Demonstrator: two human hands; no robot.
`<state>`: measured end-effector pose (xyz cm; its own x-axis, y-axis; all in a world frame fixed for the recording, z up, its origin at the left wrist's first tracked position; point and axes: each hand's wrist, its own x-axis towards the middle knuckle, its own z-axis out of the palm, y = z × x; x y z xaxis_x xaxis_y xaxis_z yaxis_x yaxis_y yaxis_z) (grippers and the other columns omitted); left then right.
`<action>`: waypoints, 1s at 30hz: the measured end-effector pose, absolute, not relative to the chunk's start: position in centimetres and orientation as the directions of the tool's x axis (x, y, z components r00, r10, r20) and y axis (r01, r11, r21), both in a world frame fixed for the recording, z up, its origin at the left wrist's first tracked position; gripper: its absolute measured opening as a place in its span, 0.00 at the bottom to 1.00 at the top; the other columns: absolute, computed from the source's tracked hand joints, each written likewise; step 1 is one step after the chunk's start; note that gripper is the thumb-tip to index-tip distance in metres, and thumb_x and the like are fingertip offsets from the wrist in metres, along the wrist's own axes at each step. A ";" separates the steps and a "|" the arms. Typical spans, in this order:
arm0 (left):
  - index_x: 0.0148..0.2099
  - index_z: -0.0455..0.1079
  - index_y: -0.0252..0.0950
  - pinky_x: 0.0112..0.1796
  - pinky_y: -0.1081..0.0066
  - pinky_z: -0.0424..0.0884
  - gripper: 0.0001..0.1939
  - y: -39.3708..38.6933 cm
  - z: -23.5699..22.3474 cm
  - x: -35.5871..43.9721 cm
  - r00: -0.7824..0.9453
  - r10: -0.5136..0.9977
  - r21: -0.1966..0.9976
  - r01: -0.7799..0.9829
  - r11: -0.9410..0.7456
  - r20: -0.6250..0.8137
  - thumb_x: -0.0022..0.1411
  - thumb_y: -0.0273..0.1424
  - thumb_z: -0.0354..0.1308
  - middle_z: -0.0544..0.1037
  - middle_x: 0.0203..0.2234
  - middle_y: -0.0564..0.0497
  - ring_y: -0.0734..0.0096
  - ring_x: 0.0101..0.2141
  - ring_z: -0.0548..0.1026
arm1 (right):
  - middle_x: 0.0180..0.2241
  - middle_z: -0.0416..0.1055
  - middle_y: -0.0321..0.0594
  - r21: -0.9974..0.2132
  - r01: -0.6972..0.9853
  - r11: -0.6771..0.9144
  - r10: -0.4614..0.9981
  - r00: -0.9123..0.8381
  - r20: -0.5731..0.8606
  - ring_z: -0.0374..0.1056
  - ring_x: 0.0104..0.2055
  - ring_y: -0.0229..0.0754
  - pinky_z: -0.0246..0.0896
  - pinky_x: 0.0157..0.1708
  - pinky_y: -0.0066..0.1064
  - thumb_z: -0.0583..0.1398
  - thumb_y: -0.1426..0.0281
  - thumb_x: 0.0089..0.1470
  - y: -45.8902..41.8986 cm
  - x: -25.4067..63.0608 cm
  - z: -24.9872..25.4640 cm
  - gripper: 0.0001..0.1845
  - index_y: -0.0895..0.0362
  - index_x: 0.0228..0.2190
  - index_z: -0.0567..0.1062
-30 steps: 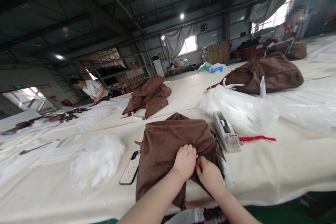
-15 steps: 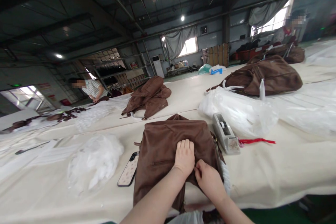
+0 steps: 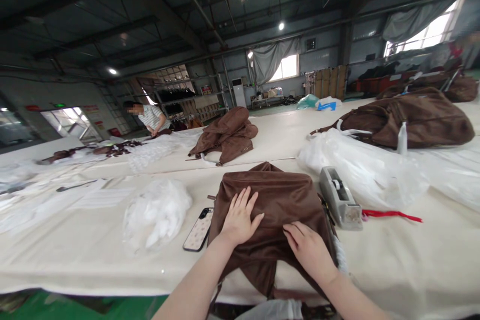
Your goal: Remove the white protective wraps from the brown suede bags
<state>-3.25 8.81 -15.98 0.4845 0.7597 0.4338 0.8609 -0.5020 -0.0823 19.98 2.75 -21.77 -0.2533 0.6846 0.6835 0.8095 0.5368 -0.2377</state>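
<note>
A brown leather-look bag point(image 3: 275, 195) lies flat on the cream-covered table right before me, its lower flap and straps hanging toward the near edge. Spread out on the bag's left half is my left hand point(image 3: 240, 217), fingers apart and palm down. My right hand point(image 3: 309, 245) rests on the bag's lower right part, fingers stretched and slightly bent, holding nothing that I can see. Just left of the bag lies a phone point(image 3: 198, 230) in a patterned case. A grey tape dispenser point(image 3: 340, 199) stands close to the bag's right side.
A crumpled clear plastic bag point(image 3: 157, 215) lies to the left. Beyond are more brown bags point(image 3: 228, 135), a large brown bag point(image 3: 416, 117) and plastic wrapping point(image 3: 360, 165). A red ribbon point(image 3: 392, 214) trails from the dispenser. Another person point(image 3: 150, 117) stands at the far left.
My left hand has moved left across the bag and spread its fingers. My right hand has loosened from a pinch and now lies stretched on the bag. The view has shifted left.
</note>
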 end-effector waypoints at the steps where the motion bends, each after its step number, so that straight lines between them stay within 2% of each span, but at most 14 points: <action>1: 0.67 0.50 0.38 0.61 0.51 0.51 0.32 9.0 -16.1 -3.2 0.484 0.760 -0.073 0.860 -0.505 0.433 0.66 0.45 0.46 0.49 0.66 0.42 0.56 0.64 0.49 | 0.34 0.73 0.41 -0.158 0.820 0.550 0.665 -0.316 0.677 0.71 0.34 0.40 0.65 0.38 0.32 0.52 0.75 0.60 3.2 19.9 -21.4 0.10 0.56 0.39 0.72; 6: 0.66 0.51 0.38 0.61 0.51 0.50 0.32 9.0 -16.0 -2.9 0.470 0.768 -0.035 0.861 -0.507 0.435 0.65 0.46 0.46 0.49 0.66 0.43 0.56 0.65 0.48 | 0.30 0.71 0.40 0.199 0.807 0.556 0.611 -0.560 0.559 0.69 0.30 0.40 0.63 0.29 0.31 0.55 0.81 0.54 4.6 20.2 -20.9 0.11 0.58 0.37 0.73; 10: 0.66 0.52 0.38 0.62 0.52 0.49 0.31 8.9 -16.1 -2.9 0.465 0.764 -0.020 0.859 -0.511 0.448 0.65 0.46 0.47 0.50 0.66 0.42 0.57 0.65 0.48 | 0.29 0.71 0.41 0.341 0.738 0.582 0.565 -0.669 0.484 0.68 0.27 0.41 0.59 0.26 0.32 0.56 0.80 0.54 4.8 21.1 -20.5 0.10 0.59 0.37 0.73; 15: 0.66 0.51 0.36 0.62 0.53 0.46 0.32 8.9 -16.2 -2.7 0.458 0.780 -0.015 0.866 -0.500 0.427 0.65 0.46 0.46 0.50 0.66 0.42 0.57 0.65 0.47 | 0.30 0.72 0.42 0.328 0.710 0.623 0.577 -0.701 0.420 0.67 0.30 0.42 0.58 0.28 0.33 0.54 0.77 0.58 5.0 21.5 -20.0 0.09 0.59 0.37 0.74; 23: 0.65 0.52 0.35 0.62 0.53 0.46 0.32 8.8 -16.1 -2.7 0.462 0.780 -0.002 0.861 -0.509 0.422 0.65 0.47 0.47 0.50 0.66 0.40 0.57 0.65 0.47 | 0.29 0.70 0.42 0.285 0.667 0.689 0.566 -0.740 0.365 0.65 0.29 0.40 0.55 0.29 0.31 0.52 0.78 0.58 5.5 21.9 -19.2 0.11 0.59 0.33 0.74; 30: 0.65 0.52 0.35 0.62 0.54 0.47 0.33 8.1 -15.7 -2.9 0.510 0.766 0.044 0.821 -0.569 0.390 0.63 0.46 0.51 0.50 0.65 0.40 0.56 0.65 0.48 | 0.29 0.70 0.41 0.209 0.649 0.731 0.560 -0.747 0.359 0.65 0.29 0.39 0.56 0.30 0.30 0.52 0.78 0.58 5.3 24.2 -19.0 0.11 0.58 0.32 0.74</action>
